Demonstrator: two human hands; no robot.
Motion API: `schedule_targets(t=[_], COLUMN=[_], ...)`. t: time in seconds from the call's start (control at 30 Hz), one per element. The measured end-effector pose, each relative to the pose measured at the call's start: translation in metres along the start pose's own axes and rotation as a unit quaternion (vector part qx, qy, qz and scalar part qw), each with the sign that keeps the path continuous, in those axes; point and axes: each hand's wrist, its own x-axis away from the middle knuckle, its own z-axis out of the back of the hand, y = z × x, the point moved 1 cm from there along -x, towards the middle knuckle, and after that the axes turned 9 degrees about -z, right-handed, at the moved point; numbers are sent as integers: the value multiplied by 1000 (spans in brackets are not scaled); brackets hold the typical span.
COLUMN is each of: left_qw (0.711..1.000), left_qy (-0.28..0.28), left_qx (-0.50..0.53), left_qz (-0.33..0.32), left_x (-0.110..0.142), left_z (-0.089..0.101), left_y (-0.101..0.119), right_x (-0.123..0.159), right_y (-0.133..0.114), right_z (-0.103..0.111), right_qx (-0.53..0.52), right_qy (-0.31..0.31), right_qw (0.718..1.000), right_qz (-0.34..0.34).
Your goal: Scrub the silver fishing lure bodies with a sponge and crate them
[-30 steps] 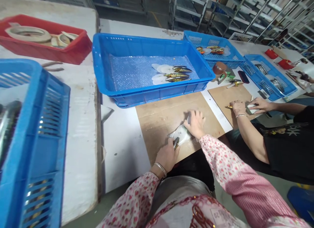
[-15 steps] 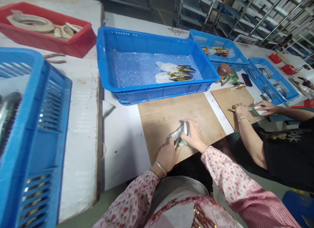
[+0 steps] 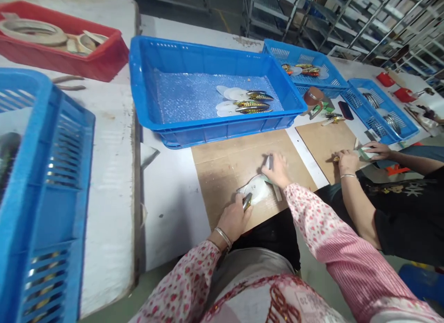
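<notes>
1. Fishing lure (image 3: 247, 201), metallic and dark-gold: lying on the brown board (image 3: 222, 170) at the near middle of the scene, its clear round lip (image 3: 256, 189) pointing far-right. The left hand (image 3: 233, 217) is pinching the lure's near end, fingers clamped on it.
2. Right hand (image 3: 277, 171): resting at the far-right edge of the lip, fingers closed around a small pale tool (image 3: 269, 163); a pale strip (image 3: 276, 191) is lying on the board just below the hand.
3. Change noted: half a second ago the right hand was sitting directly over the lip, covering it; now it is drawing off to the far right, leaving the lip lying flat and uncovered. The left hand is keeping its grip in the same place. My reading is that one pass over the lip is finishing.
4. Blue tray (image 3: 215, 124): standing just beyond the board's far edge, holding a few finished lures (image 3: 251, 104) with their lips on a bubble liner.
5. Room for moving: bare board is lying open to the left and far side of the lure; the board's near edge is running close under the left wrist.
6. Blue crate (image 3: 52, 184): standing well apart at the near left; red tray (image 3: 62, 59) with tape rolls sitting at the far left.
7. Co-worker (image 3: 398, 216): sitting at the right, both hands working at a second board (image 3: 322, 140), well apart from the lure.
</notes>
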Motion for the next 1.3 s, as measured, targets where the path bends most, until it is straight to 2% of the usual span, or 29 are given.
schedule_targets(t=[0.13, 0.2, 0.27, 0.37, 0.43, 0.53, 0.67, 0.73, 0.87, 0.93, 1.07, 1.13, 1.2, 1.3], left_qw=[1000, 1000, 1000, 1000, 1000, 993, 970, 965, 963, 962, 957, 955, 956, 959], left_qy=[-6, -6, -6, -9, -23, -16, -19, -27, -11, -12, -34, -38, -34, -23], left_qx=[18, 18, 14, 9, -15, -110, -233, -253, -262, -268, -284, -290, -287, -277], left_qz=[-5, -12, -12, -5, -12, -48, -65, -67, -65, -57, -54, -50, -48, -60], left_x=[-2, -3, -3, 0, 4, 7, 0, -4, -10, -12, -15, -15, -14, -15], left_z=[-1, -2, -2, 3, 11, 29, 44, 42, 34, 32, 34, 35, 35, 33], left_y=[-4, -6, -6, -2, 3, 8, -4, -14, -24, -24, -20, -19, -20, -21], right_x=[22, 24, 9, -26, -39, -38, -23, -19, -18, -15, -2, 1, -1, -9], right_y=[-11, -10, 1, 23, 33, 36, 34, 36, 37, 24, -26, -37, -28, -3], right_z=[-6, -10, -11, -3, 6, 16, 16, 12, 0, -8, -26, -28, -24, -14], right_qx=[-44, -66, -63, -43, -78, -164, -197, -189, -140, -113, -82, -73, -75, -76], right_qy=[-53, -64, -33, 50, 98, 126, 108, 97, 56, 27, -23, -50, -61, -49], right_qw=[994, 991, 996, 997, 992, 978, 969, 968, 968, 968, 965, 958, 955, 965], right_qz=[85, 96, 45, -24, -17, 33, 100, 132, 201, 222, 248, 272, 280, 248])
